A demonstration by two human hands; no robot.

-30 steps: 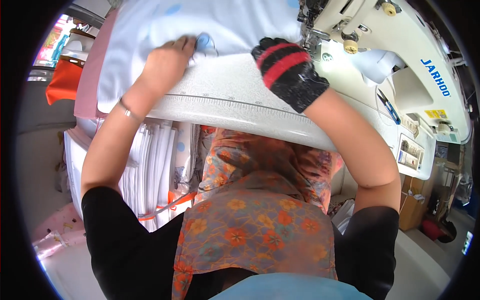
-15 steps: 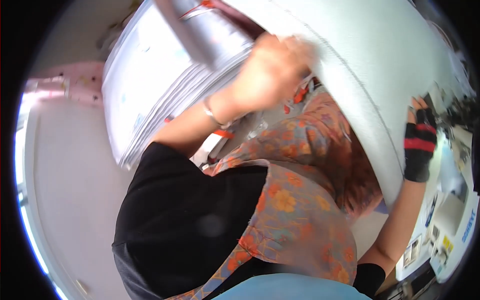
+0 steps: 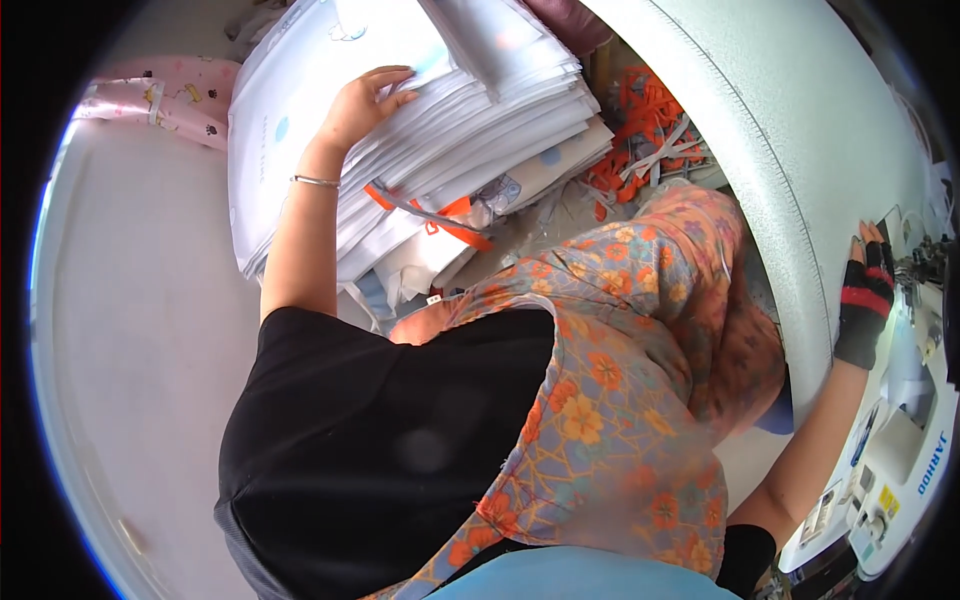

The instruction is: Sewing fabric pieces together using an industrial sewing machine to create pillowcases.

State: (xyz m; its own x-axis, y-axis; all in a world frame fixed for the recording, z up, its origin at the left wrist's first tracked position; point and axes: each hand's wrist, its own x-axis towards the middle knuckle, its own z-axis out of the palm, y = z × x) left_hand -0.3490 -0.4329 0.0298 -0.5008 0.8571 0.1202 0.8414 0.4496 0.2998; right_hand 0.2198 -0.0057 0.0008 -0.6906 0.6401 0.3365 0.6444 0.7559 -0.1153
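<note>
Left hand [image 3: 365, 110]: nearer, at the white fabric stack [image 3: 450, 130], thumb parted from fingers
Stack edge: beside those fingertips, long axis slanting
Gloved right hand [image 3: 868, 300]: well right of stack, finger closure unclear

Left hand [image 3: 362, 110], thumb and fingers parted, at stacked white fabric [image 3: 450, 135]; gloved right hand [image 3: 865, 305] on pale worktop [image 3: 765, 130], beside sewing machine [image 3: 914, 480].
</note>
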